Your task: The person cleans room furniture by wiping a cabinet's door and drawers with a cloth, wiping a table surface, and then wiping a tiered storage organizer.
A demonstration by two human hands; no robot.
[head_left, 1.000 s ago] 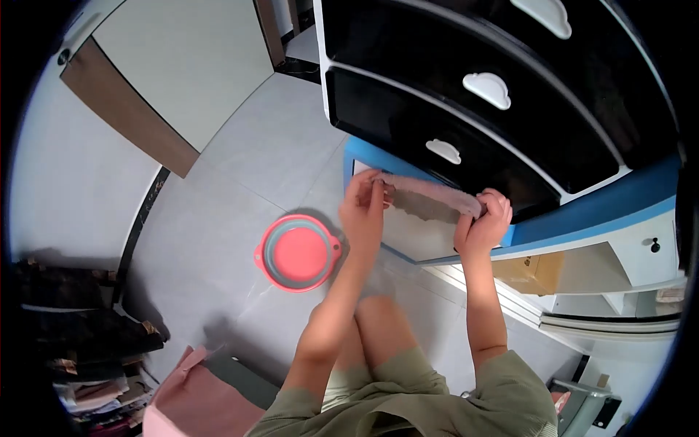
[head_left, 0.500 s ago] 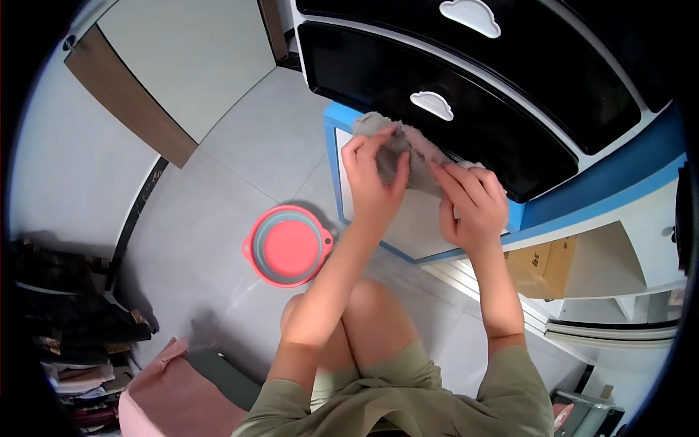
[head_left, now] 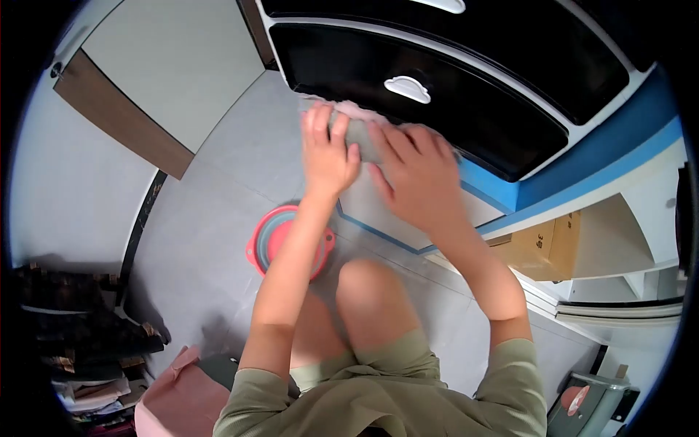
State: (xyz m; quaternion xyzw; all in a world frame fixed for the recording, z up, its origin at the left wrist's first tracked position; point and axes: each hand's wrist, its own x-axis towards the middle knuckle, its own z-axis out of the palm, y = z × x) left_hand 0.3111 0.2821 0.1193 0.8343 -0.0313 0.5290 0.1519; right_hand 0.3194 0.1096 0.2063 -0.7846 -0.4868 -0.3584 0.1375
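A fluffy cloth point(head_left: 358, 134), grey with a pink side, is spread along the blue-edged ledge below the lowest black drawer point(head_left: 408, 109). My left hand point(head_left: 329, 156) grips the cloth's left end, fingers bent over it and thumb at the right. Across its right part lies my right hand point(head_left: 419, 164), fingers stretched out and somewhat blurred, pressing on the cloth. Much of the cloth's right end is hidden under this hand. Just above the hands is the drawer's white cloud-shaped handle point(head_left: 408, 89).
A pink and grey basin point(head_left: 256, 251) stands on the tiled floor, partly behind my left forearm. At the right, a cardboard box point(head_left: 542, 247) sits in an open shelf. Stacked items point(head_left: 91, 390) and a pink cover point(head_left: 178, 400) are at lower left. A door point(head_left: 171, 65) stands upper left.
Both hands have moved left with the cloth along the ledge. The cloth is now flatter, and my right hand has gone from pinching its edge to lying over it.
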